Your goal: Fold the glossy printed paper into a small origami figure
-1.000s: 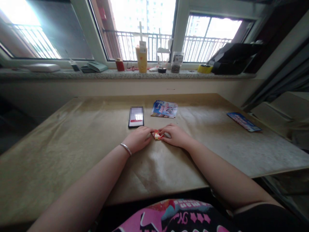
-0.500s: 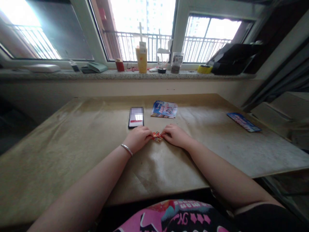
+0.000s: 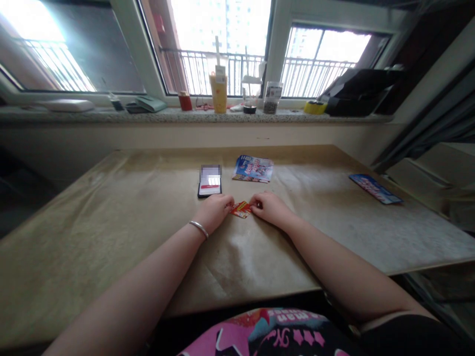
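Between my hands a small folded piece of colourful printed paper [image 3: 241, 209], red, yellow and white, rests on or just over the table. My left hand [image 3: 216, 209], with a silver bangle at the wrist, pinches its left end. At the right end, the thumb and fingers of my right hand [image 3: 270, 206] are closed on the paper's corner. Just beyond my left hand lies a phone [image 3: 210, 182] with its screen lit. Behind the paper sits a stack of blue printed leaflets [image 3: 253, 168].
A gold-toned cloth covers the table [image 3: 111, 237]. Another blue printed leaflet [image 3: 374, 188] lies toward the right edge. On the windowsill [image 3: 148, 117] stand a yellow drink cup [image 3: 219, 94], a red jar [image 3: 184, 101], clear cups, yellow tape [image 3: 314, 107] and a black box-like object [image 3: 356, 94].
The folded paper now shows a flatter, redder face with a yellow stripe. My right hand has shifted very slightly right, and both hands keep their pinch.
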The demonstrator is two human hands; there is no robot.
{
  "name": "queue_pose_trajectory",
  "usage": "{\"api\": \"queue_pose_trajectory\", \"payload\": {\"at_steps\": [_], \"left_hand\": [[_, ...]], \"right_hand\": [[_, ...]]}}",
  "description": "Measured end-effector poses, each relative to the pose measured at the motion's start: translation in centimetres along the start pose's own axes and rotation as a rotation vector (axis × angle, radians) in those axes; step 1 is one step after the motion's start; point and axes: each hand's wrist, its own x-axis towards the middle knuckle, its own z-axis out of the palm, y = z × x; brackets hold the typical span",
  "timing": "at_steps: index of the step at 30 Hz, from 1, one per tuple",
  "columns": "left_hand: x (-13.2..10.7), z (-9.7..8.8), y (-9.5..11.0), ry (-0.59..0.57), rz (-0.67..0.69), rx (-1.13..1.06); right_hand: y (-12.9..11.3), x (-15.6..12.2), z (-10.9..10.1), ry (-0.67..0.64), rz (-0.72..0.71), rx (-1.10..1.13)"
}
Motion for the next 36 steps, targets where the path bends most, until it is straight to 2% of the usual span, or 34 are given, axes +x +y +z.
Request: {"api": "queue_pose_trajectory", "payload": {"at_steps": [16, 23, 26, 36], "left_hand": [[-0.5, -1.4, 0.0, -0.073, -0.036, 0.221], [-0.6, -1.3, 0.2, -0.040, -0.034, 0.178], [-0.7, -1.2, 0.0, -0.009, -0.006, 0.139], [-0.4, -0.1, -0.4, 0.008, 0.099, -0.014]], "right_hand": [[-0.6, -0.1, -0.4, -0.031, 0.031, -0.073], [-0.2, -0.1, 0.1, 0.071, -0.103, -0.015], [0.0, 0.0, 0.3, 0.076, -0.176, 0.047], [0.2, 0.2, 1.0, 0.078, -0.152, 0.122]]}}
